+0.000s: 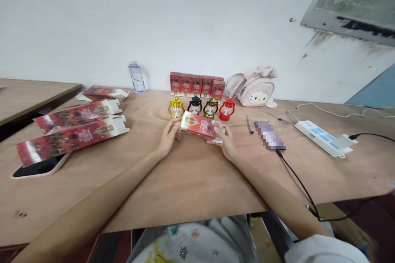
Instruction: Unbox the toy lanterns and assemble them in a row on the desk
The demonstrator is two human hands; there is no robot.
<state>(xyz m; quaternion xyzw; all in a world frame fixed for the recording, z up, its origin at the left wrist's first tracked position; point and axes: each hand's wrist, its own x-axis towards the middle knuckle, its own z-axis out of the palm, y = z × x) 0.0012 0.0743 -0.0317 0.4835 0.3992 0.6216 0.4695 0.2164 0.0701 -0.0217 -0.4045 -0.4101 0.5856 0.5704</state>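
Observation:
Between my two hands lies a red printed carton point(199, 125), held on its side above the table, with a lantern picture on its face and white flaps at the right end. My left hand point(169, 135) grips its left end. At the right end my right hand point(226, 141) has its fingers around the carton near the flaps. Just behind stand small toy lanterns in a row: a gold one point(176, 109), a black one point(195, 106), a black-and-gold one point(211, 108) and a red one point(227, 110).
Closed red boxes point(187, 85) line up near the wall, between a clear bottle point(136, 77) and a pink cat-face bag point(257, 90). Flattened cartons point(74, 135) lie left, partly over a phone point(41, 168). To the right are a pen point(249, 125), a cabled phone point(270, 135) and a power strip point(324, 137).

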